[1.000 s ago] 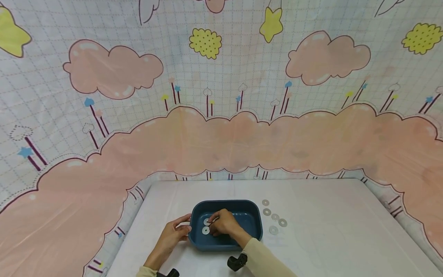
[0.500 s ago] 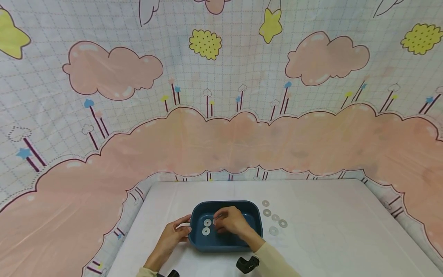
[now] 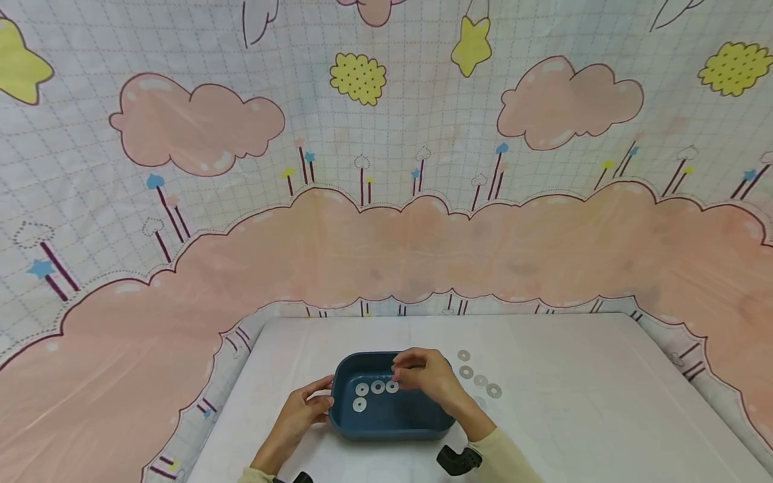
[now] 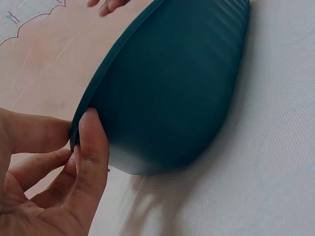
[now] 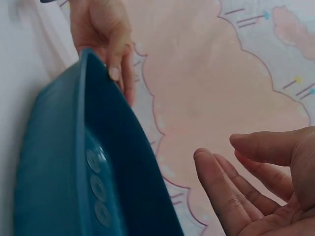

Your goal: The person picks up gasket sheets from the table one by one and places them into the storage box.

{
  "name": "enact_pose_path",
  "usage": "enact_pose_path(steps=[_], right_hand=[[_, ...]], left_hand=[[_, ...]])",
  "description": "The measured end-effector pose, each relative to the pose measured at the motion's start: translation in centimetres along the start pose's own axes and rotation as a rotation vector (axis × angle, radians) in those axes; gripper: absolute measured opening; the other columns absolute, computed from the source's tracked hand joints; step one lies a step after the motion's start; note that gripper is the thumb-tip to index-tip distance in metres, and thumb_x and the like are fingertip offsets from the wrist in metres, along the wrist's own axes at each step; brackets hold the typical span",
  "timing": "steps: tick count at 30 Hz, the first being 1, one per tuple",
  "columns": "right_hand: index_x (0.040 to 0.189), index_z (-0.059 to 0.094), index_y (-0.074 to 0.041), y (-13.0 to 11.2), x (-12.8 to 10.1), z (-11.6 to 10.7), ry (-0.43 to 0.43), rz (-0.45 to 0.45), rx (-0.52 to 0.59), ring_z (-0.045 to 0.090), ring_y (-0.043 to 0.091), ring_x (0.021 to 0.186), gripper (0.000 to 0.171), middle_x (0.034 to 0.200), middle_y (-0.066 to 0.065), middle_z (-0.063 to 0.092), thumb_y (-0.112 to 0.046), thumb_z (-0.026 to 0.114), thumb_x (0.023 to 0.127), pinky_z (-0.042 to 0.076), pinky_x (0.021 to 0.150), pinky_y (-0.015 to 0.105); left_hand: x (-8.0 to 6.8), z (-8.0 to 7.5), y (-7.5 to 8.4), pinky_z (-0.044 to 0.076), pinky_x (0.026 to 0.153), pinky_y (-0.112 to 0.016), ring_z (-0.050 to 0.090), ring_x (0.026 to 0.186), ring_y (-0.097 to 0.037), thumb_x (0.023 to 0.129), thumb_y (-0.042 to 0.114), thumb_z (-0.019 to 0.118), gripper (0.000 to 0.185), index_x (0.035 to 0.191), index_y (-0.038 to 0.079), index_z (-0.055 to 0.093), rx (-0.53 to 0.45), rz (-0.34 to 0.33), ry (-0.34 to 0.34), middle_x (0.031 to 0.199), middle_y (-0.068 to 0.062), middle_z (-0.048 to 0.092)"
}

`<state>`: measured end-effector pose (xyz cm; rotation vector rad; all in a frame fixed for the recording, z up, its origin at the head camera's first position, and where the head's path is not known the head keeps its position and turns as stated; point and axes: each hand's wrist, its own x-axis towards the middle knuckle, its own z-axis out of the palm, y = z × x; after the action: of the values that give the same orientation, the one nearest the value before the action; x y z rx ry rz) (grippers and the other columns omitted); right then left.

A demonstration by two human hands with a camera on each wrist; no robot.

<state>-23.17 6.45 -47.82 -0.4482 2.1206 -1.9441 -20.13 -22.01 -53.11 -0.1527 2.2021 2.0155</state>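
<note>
The left hand (image 3: 297,407) pinches the tray (image 3: 398,417) by its edge, probably to steady it; the right hand (image 3: 430,376) hovers near the washers (image 3: 378,387), fingers (image 5: 217,189) parted, holding nothing.

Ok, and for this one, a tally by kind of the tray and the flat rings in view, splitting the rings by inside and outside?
Blue tray: 1
Flat rings inside: 4
Flat rings outside, on the white table: 5, one partly hidden
Total: 10
</note>
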Motion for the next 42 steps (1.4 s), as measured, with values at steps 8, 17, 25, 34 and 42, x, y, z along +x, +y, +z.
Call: enact_pose_path(steps=[8, 17, 25, 34, 42], right_hand=[[0.115, 0.065, 0.005, -0.6, -1.0, -2.7, 0.072, -0.035, 0.007, 0.071, 0.03, 0.095, 0.028, 0.108, 0.021, 0.068, -0.009, 0.067, 0.091, 0.06, 0.079, 0.038], [0.117, 0.063, 0.004, -0.6, -2.2, -5.8, 0.16, -0.046, -0.027, 0.072, 0.022, 0.096, 0.029, 0.114, 0.022, 0.066, -0.009, 0.066, 0.092, 0.059, 0.08, 0.03], [0.118, 0.064, 0.003, 0.5, -2.8, -8.1, 0.259, -0.036, -0.074, 0.072, 0.024, 0.095, 0.029, 0.115, 0.024, 0.066, -0.009, 0.067, 0.091, 0.059, 0.078, 0.028], [0.114, 0.067, -0.004, 2.5, -2.5, -10.1, 0.373, 0.021, -0.141, 0.072, 0.026, 0.096, 0.023, 0.111, 0.018, 0.069, -0.006, 0.066, 0.091, 0.059, 0.08, 0.026], [0.119, 0.065, -0.003, 4.1, -1.7, -11.7, 0.374, 0.033, -0.19, 0.07, 0.018, 0.097, 0.027, 0.114, 0.018, 0.069, -0.006, 0.065, 0.092, 0.057, 0.083, 0.024]], left_hand=[[0.0, 0.1, -0.1, 0.057, 0.067, -0.03, 0.064, 0.088, -0.019, 0.091, -0.002, 0.061, 0.051, 0.14, -0.005, 0.048, 0.003, -0.002, 0.014, 0.127, -0.022, 0.057], [0.0, 0.2, 0.0, 0.056, 0.067, -0.029, 0.064, 0.086, -0.016, 0.09, 0.0, 0.062, 0.051, 0.139, -0.005, 0.05, 0.011, 0.005, 0.007, 0.123, -0.019, 0.059], [-0.1, 0.1, 0.2, 0.057, 0.067, -0.029, 0.064, 0.087, -0.016, 0.09, -0.001, 0.062, 0.052, 0.14, -0.005, 0.049, 0.0, 0.005, 0.001, 0.125, -0.02, 0.058], [-0.1, 0.0, 0.1, 0.056, 0.067, -0.029, 0.064, 0.087, -0.014, 0.091, 0.0, 0.062, 0.052, 0.141, -0.005, 0.047, -0.007, 0.002, -0.008, 0.129, -0.021, 0.056], [0.1, -0.1, -0.1, 0.056, 0.067, -0.029, 0.064, 0.087, -0.016, 0.091, 0.0, 0.062, 0.052, 0.141, -0.005, 0.048, -0.006, 0.001, -0.005, 0.127, -0.021, 0.058]])
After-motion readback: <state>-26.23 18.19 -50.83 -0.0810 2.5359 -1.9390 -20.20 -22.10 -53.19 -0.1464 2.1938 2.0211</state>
